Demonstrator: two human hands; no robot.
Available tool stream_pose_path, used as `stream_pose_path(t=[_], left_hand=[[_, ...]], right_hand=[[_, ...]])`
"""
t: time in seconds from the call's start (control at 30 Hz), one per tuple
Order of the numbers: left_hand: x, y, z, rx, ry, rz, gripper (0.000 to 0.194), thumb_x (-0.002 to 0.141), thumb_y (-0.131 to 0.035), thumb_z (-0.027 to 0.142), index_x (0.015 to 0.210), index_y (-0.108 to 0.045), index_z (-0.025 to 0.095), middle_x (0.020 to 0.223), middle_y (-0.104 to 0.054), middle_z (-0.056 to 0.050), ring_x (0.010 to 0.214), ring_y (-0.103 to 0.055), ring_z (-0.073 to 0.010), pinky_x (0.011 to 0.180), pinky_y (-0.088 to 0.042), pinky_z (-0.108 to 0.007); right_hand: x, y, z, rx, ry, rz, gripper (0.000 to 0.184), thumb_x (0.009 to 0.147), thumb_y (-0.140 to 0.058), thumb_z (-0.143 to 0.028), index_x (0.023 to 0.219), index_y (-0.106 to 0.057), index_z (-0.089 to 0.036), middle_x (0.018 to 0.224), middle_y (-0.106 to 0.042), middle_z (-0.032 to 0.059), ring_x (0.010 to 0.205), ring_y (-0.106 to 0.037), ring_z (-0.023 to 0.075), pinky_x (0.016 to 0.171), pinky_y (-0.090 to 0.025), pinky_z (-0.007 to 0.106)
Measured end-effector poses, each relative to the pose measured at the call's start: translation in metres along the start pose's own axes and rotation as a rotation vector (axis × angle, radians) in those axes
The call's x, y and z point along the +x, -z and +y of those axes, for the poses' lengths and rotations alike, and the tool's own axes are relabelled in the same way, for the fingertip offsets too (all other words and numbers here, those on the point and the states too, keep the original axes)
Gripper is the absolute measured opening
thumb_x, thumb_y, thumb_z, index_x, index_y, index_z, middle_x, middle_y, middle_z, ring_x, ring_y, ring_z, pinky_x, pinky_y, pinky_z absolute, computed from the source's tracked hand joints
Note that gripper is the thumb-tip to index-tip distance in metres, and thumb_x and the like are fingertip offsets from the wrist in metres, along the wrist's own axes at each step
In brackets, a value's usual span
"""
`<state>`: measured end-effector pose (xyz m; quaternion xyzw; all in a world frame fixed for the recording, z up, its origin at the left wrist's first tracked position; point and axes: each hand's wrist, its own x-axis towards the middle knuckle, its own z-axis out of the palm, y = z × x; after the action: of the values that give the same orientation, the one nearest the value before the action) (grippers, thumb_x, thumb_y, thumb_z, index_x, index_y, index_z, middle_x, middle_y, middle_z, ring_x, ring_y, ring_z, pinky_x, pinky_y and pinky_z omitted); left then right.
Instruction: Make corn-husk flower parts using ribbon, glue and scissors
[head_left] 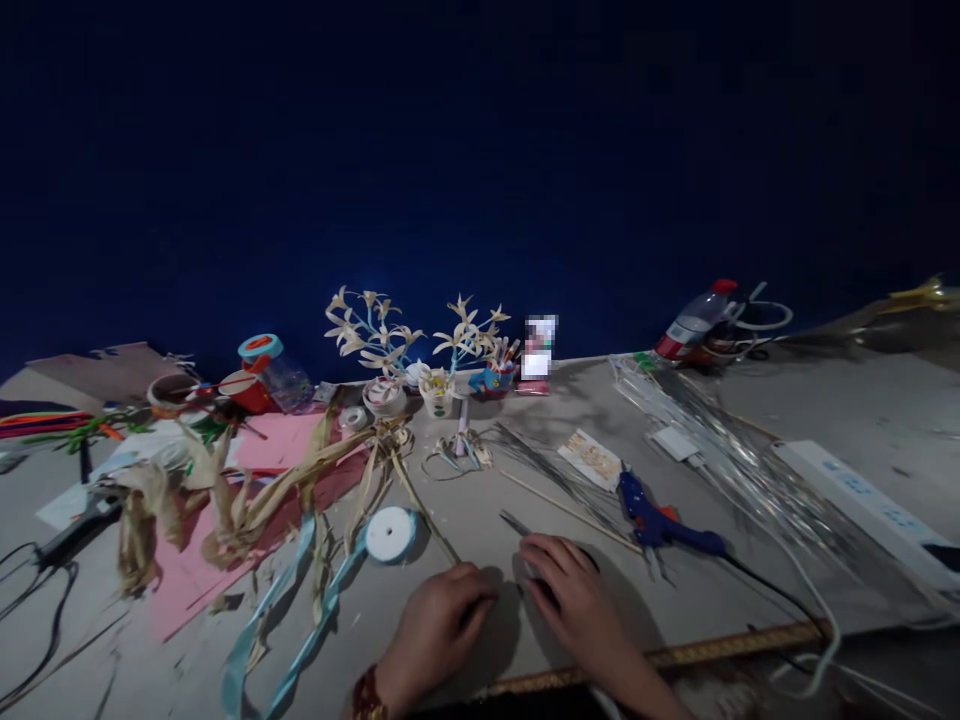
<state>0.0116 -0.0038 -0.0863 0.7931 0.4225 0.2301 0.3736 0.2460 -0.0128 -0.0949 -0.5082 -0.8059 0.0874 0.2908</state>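
My left hand (442,622) is over the near middle of the table, its fingers curled and thumb pressed in. What it pinches, if anything, is hidden. A dry stalk (424,508) from the corn husk pile ends right beside its knuckles. To the right, my right hand (566,598) is closed over a pair of scissors (516,523); the blades point away to the left, and the dark handles are mostly covered by the fingers. A spool of light blue ribbon (390,535) lies left of my hands, its tail running to the table's front edge.
Dried corn husks (247,500) lie on pink paper (180,580) at left. Husk flowers (375,325) stand in small pots at the back. A blue glue gun (660,525), wire bundles (705,450), a bottle (694,325) and a power strip (870,510) occupy the right.
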Motion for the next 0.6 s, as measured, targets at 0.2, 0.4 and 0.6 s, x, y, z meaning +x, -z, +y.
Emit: stream_pose_path(t=[0.2,0.4,0.6], left_hand=[[-0.001,0.0,0.003,0.018,-0.031,0.016,0.022,0.089,-0.052,0.011,0.093,-0.072,0.02,0.087,-0.069,-0.004,0.083,-0.065,-0.0164,0.074,-0.046,-0.022],[0.002,-0.002,-0.001,0.023,-0.012,0.006,0.02,0.087,-0.052,0.009,0.086,-0.069,0.019,0.084,-0.068,-0.004,0.081,-0.063,-0.0167,0.072,-0.045,-0.023],[0.003,-0.002,-0.004,-0.006,0.0,0.001,0.019,0.092,-0.052,0.014,0.09,-0.07,0.02,0.086,-0.07,-0.004,0.082,-0.065,-0.0168,0.073,-0.045,-0.023]], right_hand=[[0.007,0.006,0.006,0.019,0.033,-0.064,0.032,0.088,-0.05,-0.01,0.109,-0.068,-0.025,0.109,-0.073,0.0099,0.101,-0.068,0.0274,0.086,-0.059,0.046],[0.03,0.027,0.025,0.034,0.05,-0.074,0.021,0.093,-0.052,-0.019,0.105,-0.069,-0.024,0.105,-0.074,0.0103,0.098,-0.069,0.0267,0.086,-0.058,0.043],[0.059,0.047,0.065,-0.021,0.012,-0.102,0.019,0.095,-0.051,-0.027,0.102,-0.068,-0.023,0.106,-0.073,0.0102,0.101,-0.068,0.0278,0.091,-0.055,0.044]])
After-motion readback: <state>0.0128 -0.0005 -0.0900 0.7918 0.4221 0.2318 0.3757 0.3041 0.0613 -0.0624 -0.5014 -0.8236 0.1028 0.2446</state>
